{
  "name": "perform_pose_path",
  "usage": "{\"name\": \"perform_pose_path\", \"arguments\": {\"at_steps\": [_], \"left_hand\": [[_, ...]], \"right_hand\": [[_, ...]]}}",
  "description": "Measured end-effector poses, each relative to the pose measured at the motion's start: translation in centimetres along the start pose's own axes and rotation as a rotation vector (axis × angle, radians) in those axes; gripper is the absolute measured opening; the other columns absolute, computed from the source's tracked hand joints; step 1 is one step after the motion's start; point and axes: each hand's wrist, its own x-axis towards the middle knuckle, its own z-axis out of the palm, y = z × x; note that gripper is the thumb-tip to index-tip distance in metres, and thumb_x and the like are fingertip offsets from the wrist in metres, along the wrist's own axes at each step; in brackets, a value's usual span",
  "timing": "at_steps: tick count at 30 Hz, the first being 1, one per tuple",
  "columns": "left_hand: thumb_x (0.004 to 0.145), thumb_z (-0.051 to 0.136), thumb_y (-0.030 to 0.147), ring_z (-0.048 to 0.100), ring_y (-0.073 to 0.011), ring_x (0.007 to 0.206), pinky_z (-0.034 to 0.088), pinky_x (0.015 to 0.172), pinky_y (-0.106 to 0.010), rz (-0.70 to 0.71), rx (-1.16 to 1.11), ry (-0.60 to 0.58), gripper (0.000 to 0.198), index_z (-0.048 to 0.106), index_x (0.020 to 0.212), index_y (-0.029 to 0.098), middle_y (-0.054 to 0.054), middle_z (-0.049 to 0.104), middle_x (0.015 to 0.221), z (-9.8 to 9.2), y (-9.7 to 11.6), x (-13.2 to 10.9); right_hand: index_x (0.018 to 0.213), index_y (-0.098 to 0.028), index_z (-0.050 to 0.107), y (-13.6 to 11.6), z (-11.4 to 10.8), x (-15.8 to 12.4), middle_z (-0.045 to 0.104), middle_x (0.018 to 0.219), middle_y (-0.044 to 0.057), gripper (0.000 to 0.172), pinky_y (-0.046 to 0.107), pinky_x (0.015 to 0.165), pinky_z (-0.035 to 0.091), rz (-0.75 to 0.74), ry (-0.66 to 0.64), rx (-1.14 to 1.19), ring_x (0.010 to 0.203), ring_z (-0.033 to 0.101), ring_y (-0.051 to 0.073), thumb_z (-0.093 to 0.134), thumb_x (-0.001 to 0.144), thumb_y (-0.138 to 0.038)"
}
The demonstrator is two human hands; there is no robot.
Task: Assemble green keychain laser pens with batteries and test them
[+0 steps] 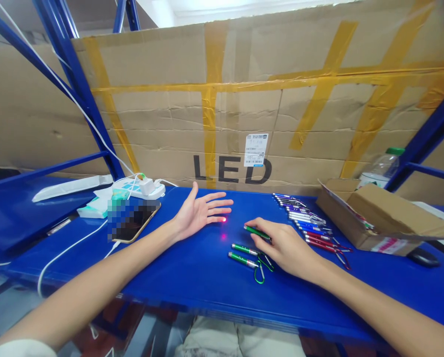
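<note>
My right hand (281,243) is closed around a green laser pointer (257,232), its tip directed leftward. A red light spot shows on a fingertip of my left hand (203,210), with a fainter reddish glow on the table just below. That left hand is open, palm showing, fingers spread, with nothing in it. Between and nearer to me lie two more green pointers, an upper one (244,249) and a lower one (243,260), each with a green carabiner clip. Right of my right hand, several pointers lie in a row, among them red ones (320,241) and silver ones (302,216).
An open cardboard box (366,218) stands on the right of the blue table (162,282), a green-capped bottle (383,166) behind it. On the left are a phone (138,223), a white power strip (155,190) and cables. A large carton (170,124) walls off the back.
</note>
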Motion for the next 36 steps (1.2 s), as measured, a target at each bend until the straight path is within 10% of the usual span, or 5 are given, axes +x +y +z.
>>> {"name": "perform_pose_path", "arguments": {"at_steps": [19,25,36], "left_hand": [[0.105,0.021,0.08,0.063,-0.0378,0.136,0.055,0.102,-0.045,0.017,0.018,0.035,0.094,0.057,0.154,0.009,-0.026,0.059,0.157,0.2,-0.3,0.1],[0.105,0.021,0.08,0.061,-0.038,0.14,0.055,0.102,-0.045,0.026,0.017,0.032,0.093,0.057,0.153,0.01,-0.026,0.056,0.159,0.1,-0.4,0.1],[0.106,0.023,0.078,0.054,-0.0381,0.147,0.047,0.115,-0.05,0.004,0.009,0.024,0.089,0.052,0.159,0.012,-0.024,0.054,0.162,0.3,-0.5,0.1]], "right_hand": [[0.127,-0.025,0.064,-0.6,-0.2,0.1,0.082,0.112,0.007,0.024,0.035,0.076,0.059,0.043,0.155,0.019,0.09,0.079,0.024,0.049,0.11,-0.031],[0.119,-0.024,0.066,-0.5,0.0,0.2,0.082,0.1,0.004,0.019,0.033,0.071,0.055,0.017,-0.032,-0.004,0.083,0.078,0.023,0.05,0.108,-0.026],[0.123,-0.025,0.065,-1.1,-0.2,0.2,0.082,0.1,0.004,0.02,0.033,0.071,0.056,0.023,0.024,0.056,0.082,0.077,0.022,0.05,0.11,-0.029]]}}
